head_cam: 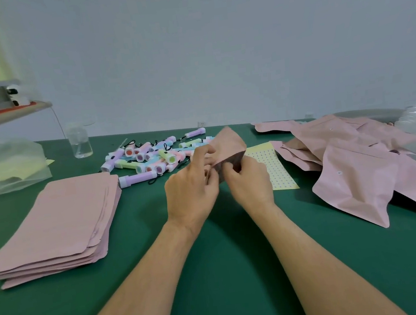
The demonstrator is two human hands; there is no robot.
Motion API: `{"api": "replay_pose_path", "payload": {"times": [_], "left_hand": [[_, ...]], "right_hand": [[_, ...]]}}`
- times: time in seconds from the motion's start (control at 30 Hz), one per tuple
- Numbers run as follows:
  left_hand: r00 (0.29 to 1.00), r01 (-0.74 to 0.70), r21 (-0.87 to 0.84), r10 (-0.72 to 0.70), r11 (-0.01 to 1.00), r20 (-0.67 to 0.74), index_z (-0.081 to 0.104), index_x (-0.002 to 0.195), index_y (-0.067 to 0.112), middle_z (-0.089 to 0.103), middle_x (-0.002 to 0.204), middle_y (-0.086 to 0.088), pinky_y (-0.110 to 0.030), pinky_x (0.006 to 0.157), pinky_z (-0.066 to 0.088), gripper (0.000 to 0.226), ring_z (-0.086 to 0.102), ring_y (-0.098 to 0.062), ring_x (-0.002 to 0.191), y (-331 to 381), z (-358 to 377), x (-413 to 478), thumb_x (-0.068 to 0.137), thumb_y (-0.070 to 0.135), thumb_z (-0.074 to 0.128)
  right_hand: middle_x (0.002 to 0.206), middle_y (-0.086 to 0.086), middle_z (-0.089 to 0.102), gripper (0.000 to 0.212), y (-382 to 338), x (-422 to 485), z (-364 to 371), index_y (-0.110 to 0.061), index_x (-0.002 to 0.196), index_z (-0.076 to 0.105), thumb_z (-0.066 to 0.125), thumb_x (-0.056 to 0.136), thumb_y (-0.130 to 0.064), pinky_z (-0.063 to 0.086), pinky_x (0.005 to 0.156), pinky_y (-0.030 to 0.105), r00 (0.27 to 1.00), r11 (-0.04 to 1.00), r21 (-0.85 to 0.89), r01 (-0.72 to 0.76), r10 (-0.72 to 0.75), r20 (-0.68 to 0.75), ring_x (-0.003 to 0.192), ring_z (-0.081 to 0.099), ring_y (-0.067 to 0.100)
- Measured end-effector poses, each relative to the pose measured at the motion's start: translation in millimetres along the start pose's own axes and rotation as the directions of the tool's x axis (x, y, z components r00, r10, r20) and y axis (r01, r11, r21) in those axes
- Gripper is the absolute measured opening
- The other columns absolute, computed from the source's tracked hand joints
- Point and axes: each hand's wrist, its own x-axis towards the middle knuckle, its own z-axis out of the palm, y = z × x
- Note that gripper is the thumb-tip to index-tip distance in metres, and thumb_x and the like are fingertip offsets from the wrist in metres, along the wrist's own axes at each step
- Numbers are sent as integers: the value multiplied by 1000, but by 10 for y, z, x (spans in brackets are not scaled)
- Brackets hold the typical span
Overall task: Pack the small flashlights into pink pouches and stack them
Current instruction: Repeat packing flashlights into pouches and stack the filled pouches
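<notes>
Both hands grasp one pink pouch (229,146) above the worktop (213,260): left hand (192,187) and right hand (248,181) pinch its lower edge. Flashlights (149,156) lie heaped just behind; pouch stack (54,226) at left.

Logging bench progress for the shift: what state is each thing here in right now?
held pouch: lifted off the table, contents hidden.
left hand: pinches the held pouch.
right hand: pinches the held pouch.
pouch stack: flat, piled at the left.
flashlights: loose heap, unpacked.
pouch pile: puffed, heaped untidily at the right.
dot sheet: lying flat.
bottle: upright.
</notes>
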Motion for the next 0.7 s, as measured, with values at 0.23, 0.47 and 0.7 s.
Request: {"api": "replay_pose_path", "payload": {"times": [0.23,0.47,0.7], "left_hand": [[890,258,113,-281,960,359,41,148,27,54,118,8,-45,78,55,59,61,-23,100,-107,29,31,94,15,63],[930,330,85,-339,940,141,53,150,11,51,132,-5,-48,82,56,56,59,-27,100,-158,-91,113,95,2,52],[972,120,49,-128,992,196,57,145,8,54,122,-8,-46,74,52,48,60,-31,92,57,9,50,98,5,54]], "right_hand": [[53,-9,53,34,3,-40,26,-28,57,46,49,85,-46,29,49,31,944,953,-113,280,-251,215,54,50,14],[65,-1,59,42,-24,-12,23,-16,65,59,49,81,-54,35,54,29,995,920,-386,63,-28,95,58,53,21],[61,-6,60,31,-102,-36,19,-21,63,55,53,83,-45,35,52,26,997,985,-166,-51,60,51,57,56,16]]}}
